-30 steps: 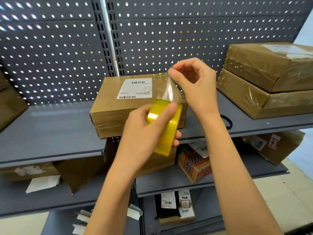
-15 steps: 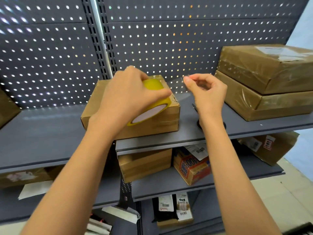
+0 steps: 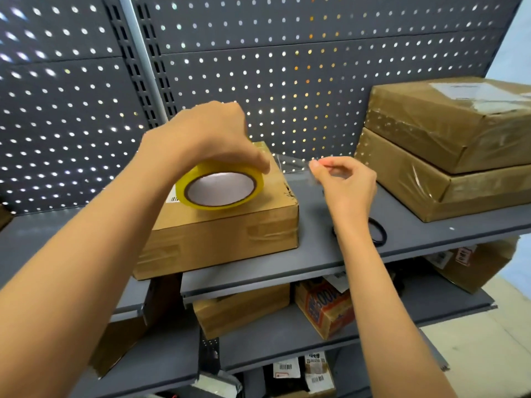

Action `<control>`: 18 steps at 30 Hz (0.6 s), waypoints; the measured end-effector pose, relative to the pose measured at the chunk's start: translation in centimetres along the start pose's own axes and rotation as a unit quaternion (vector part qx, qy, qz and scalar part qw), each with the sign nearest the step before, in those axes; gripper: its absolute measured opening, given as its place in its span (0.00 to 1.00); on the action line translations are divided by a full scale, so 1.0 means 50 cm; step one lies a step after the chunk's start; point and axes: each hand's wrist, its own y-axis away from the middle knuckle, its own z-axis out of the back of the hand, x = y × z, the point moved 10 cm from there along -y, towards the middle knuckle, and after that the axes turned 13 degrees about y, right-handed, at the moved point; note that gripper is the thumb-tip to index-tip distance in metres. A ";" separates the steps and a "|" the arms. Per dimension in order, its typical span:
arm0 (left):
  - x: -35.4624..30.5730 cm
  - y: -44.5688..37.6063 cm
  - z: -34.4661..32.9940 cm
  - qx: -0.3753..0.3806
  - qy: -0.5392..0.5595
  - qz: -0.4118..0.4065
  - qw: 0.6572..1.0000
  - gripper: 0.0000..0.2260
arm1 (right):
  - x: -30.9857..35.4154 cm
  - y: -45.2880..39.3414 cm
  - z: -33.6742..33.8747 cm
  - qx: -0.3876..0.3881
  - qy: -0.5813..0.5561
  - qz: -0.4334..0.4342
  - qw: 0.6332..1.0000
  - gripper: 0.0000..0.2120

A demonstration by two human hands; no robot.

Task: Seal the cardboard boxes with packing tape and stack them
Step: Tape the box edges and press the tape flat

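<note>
A brown cardboard box [image 3: 230, 234] sits on the grey upper shelf [image 3: 330, 254]. Above its top my left hand [image 3: 209, 136] grips a yellow roll of packing tape [image 3: 219, 188] from above, the roll tilted with its core facing me. A clear strip of tape [image 3: 293, 165] stretches from the roll to the right, past the box's right edge. My right hand [image 3: 344, 182] pinches the free end of that strip between thumb and forefinger.
Two taped boxes [image 3: 448, 150] are stacked at the right end of the upper shelf. A black ring [image 3: 379, 231] lies on the shelf behind my right wrist. Lower shelves hold more boxes [image 3: 244, 308] and small packages [image 3: 324, 308]. A pegboard wall backs the shelving.
My left hand carried the roll from in front of the box up over its top and tilted it flat. My right hand moved right and down, drawing the tape strip out sideways.
</note>
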 end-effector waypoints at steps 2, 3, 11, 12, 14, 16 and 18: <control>-0.001 -0.014 -0.007 0.031 -0.015 0.015 0.999 0.23 | -0.012 -0.003 -0.008 0.010 -0.002 -0.012 1.000 0.08; -0.002 -0.020 -0.012 0.045 -0.025 0.021 0.998 0.23 | -0.020 -0.001 -0.014 0.017 -0.004 -0.021 1.000 0.09; 0.001 -0.064 -0.045 0.122 -0.041 0.051 0.990 0.22 | -0.100 0.048 -0.104 0.119 -0.016 -0.122 0.985 0.06; 0.006 -0.068 -0.049 0.133 -0.036 0.055 0.989 0.23 | -0.107 0.053 -0.113 0.131 -0.023 -0.137 0.982 0.06; 0.014 -0.072 -0.054 0.145 -0.032 0.058 0.987 0.21 | -0.119 0.062 -0.131 0.161 -0.042 -0.170 0.971 0.06; 0.016 -0.073 -0.057 0.144 -0.023 0.057 0.988 0.19 | -0.129 0.071 -0.145 0.188 -0.051 -0.200 0.960 0.04; 0.016 -0.075 -0.060 0.141 -0.008 0.053 0.989 0.19 | -0.139 0.078 -0.152 0.205 -0.061 -0.228 0.950 0.07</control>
